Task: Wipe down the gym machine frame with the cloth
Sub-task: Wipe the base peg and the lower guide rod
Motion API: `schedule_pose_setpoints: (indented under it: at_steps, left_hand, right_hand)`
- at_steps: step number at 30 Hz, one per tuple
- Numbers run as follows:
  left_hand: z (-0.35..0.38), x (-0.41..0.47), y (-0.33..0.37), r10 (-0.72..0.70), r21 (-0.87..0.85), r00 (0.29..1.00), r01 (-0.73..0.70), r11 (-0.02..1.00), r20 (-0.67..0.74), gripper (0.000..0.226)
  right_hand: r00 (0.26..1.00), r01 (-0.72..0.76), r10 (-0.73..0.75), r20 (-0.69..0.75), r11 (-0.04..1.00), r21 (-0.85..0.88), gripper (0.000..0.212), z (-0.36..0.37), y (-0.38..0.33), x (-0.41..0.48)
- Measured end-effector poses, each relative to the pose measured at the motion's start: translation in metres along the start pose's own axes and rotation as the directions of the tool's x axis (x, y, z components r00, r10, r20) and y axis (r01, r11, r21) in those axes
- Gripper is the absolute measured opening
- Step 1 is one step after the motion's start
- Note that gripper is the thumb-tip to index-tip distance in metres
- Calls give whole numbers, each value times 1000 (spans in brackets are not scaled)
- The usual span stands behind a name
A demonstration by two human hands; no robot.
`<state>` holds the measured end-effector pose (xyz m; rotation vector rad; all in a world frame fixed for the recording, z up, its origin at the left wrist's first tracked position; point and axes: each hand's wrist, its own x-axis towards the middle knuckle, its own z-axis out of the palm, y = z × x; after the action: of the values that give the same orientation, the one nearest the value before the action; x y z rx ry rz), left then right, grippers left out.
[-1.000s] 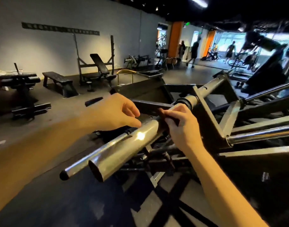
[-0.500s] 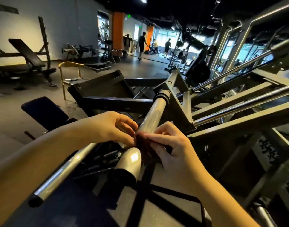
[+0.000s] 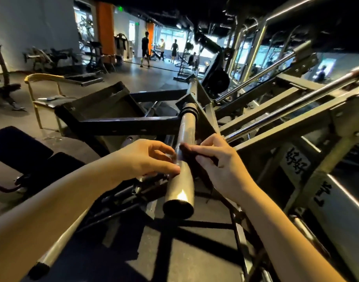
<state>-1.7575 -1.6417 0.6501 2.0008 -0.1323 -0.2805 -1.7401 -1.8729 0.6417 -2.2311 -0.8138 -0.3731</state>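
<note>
Gym machine frame (image 3: 292, 127): grey steel beams and chrome rods fill the right half and slope up to the right.
Footplate (image 3: 105, 110): a black, tray-like plate left of centre, joined to the frame.
Chair (image 3: 44, 78): wooden-armed, on the floor behind the plate.
Steel tube (image 3: 182, 186): juts from the frame toward the camera, with its open end nearest and a black collar (image 3: 189, 110) at the far end.
Right hand (image 3: 221, 165): thumb and fingers clamped on the cloth, pressing it to the tube's right side.
Left hand (image 3: 146, 157): fingers curled, with the tips against the tube's left side. I cannot tell whether they grip anything.
Cloth (image 3: 192, 152): dark brown and bunched up, lying on the tube about midway along, between the two hands.
</note>
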Motion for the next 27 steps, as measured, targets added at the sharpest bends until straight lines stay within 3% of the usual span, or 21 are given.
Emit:
schedule_pose_setpoints:
  at_steps: [3, 7, 11, 14, 16, 18, 21, 27]
  left_hand:
    - [-8, 13, -1, 83, 60, 995, -86, 994, 61, 68]
    - [-16, 20, -1, 178, 109, 974, -194, 975, 143, 78]
    - [-20, 18, 0, 299, 152, 936, -328, 932, 185, 36]
    - [-24, 12, -8, 368, 180, 905, -407, 896, 213, 49]
    - [-25, 4, -17, 481, 210, 868, -497, 842, 128, 63]
    - [-23, -11, -24, 595, 136, 803, -595, 792, 41, 58]
    - [-22, -38, -27, 672, 16, 740, -672, 740, 36, 48]
    - [-23, -87, -30, 623, -198, 767, -593, 780, 156, 41]
  right_hand:
    - [997, -79, 80, -14, 995, 68, 37, 1, -21, -16]
    - [966, -232, 242, -92, 966, 113, 42, 9, -45, -27]
    - [921, -339, 353, -162, 934, 113, 34, 17, -79, -41]
    - [888, -402, 413, -202, 911, 97, 35, 20, -104, -52]
    - [863, -456, 462, -203, 886, 78, 34, 21, -121, -58]
    - [843, -489, 489, -225, 870, 61, 31, 23, -140, -65]
    - [814, -479, 483, -323, 872, 98, 28, 30, -169, -75]
    - [734, -464, 517, -441, 855, 230, 25, 54, -210, -95]
